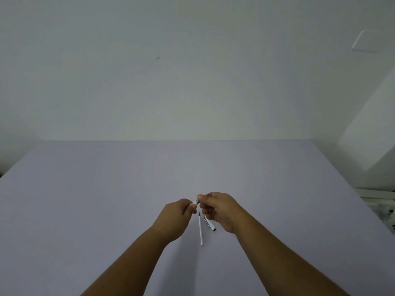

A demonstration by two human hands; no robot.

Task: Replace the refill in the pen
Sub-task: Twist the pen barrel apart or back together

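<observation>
Both hands meet above the middle of the lilac table (106,199). My left hand (177,216) pinches the white pen barrel (194,202), of which only a short bit shows between the hands. My right hand (218,210) grips the grey metal tip section (198,201) at the barrel's end. Below the hands a thin white refill (200,229) with a dark tip lies on the table, pointing away from me. Right beside it lies the white pen cap (210,224) with a metal clip, partly hidden under my right hand.
The table runs back to a pale wall (171,82). White furniture and metal parts (382,201) stand off the table's right edge. A wall plate (364,41) sits high at the right.
</observation>
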